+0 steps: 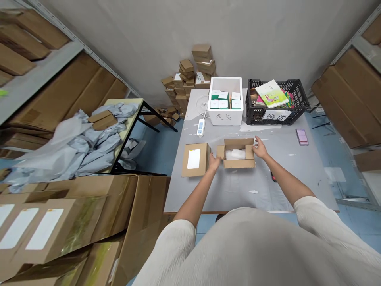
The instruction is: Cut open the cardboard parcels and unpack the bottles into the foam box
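Cardboard box (pixel 238 163), flaps open, sits on the gray surface (pixel 303 171) just right of frame center; left hand (pixel 214 162) touches its left end, grip unclear; right hand (pixel 260 148), fingers parted, touches its right.

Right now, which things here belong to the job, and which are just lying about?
Likely in the job:
- open carton, between left hand and right hand
- white contents inside it
- closed box, perhaps

Apparently lying about:
- power strip
- black crate
- white foam box
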{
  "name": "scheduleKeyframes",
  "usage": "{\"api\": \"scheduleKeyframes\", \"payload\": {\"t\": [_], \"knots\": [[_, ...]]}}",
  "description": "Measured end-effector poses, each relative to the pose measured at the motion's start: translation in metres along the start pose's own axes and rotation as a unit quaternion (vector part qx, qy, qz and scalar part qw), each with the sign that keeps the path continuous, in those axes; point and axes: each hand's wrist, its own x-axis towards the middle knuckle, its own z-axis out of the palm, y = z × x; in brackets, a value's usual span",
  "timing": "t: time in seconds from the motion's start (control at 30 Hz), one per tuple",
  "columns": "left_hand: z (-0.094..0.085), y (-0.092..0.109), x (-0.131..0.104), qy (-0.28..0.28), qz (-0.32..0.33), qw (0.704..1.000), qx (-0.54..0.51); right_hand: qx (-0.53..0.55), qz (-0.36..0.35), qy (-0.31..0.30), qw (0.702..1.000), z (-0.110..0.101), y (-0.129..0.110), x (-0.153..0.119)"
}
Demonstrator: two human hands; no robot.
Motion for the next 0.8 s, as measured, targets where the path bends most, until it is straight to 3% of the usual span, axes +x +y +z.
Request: {"api": "scheduleKeyframes", "payload": {"t": [0.1,0.27,0.37,0.47,0.57,0.73,0.8], "knots": [[0.002,0.0,-0.004,-0.021,0.001,0.999,-0.043,0.026,-0.003,-0.023,0.999,0.001,0.006,0.002],[0.008,0.0,-0.027,0.018,0.182,0.979,-0.093,0.045,-0.011,-0.026,0.999,0.004,0.016,0.006],[0.011,0.0,-0.035,-0.037,0.283,0.956,-0.066,0.057,-0.019,-0.029,0.998,0.004,0.02,0.007],[0.015,-0.001,-0.035,-0.101,0.32,0.941,-0.046,0.078,-0.018,-0.04,0.996,0.005,0.023,0.004],[0.023,-0.002,-0.03,-0.114,0.303,0.945,-0.035,0.092,-0.008,-0.044,0.995,0.008,0.027,-0.006],[0.028,-0.01,-0.022,-0.036,0.178,0.982,-0.054,0.115,0.007,-0.07,0.991,0.015,0.028,-0.034],[0.025,-0.015,-0.019,-0.07,0.134,0.983,-0.103,0.141,0.04,-0.083,0.986,0.02,0.026,-0.047]]}}
